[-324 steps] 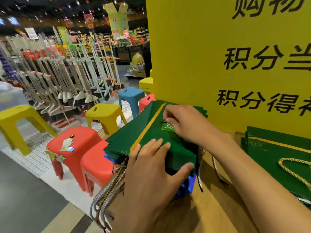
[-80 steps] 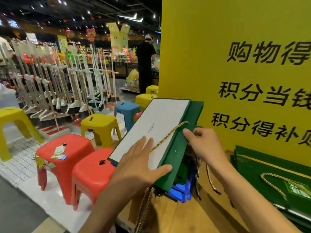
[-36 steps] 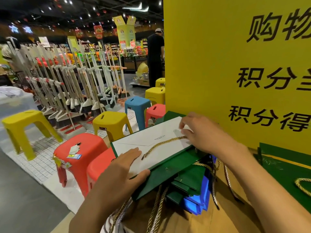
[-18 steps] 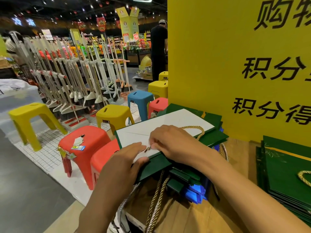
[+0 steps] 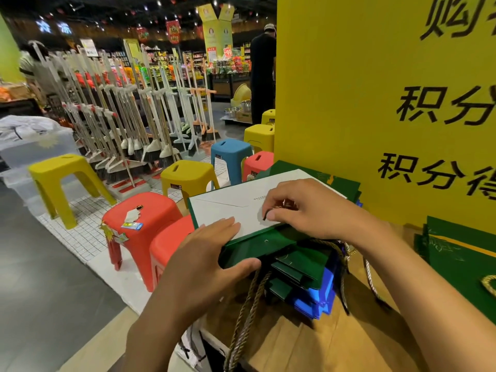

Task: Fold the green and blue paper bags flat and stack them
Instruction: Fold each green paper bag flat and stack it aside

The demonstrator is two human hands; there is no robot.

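At 7 o'clock of the yellow sign (image 5: 349, 103), the stack of green and blue bags (image 5: 303, 275) is lying on the worktop (image 5: 335, 345). The left hand (image 5: 206, 259), fingers straight, is pressing the top green bag (image 5: 228, 208); the right hand (image 5: 311, 210) is pinching it with curled fingers at 3 o'clock.
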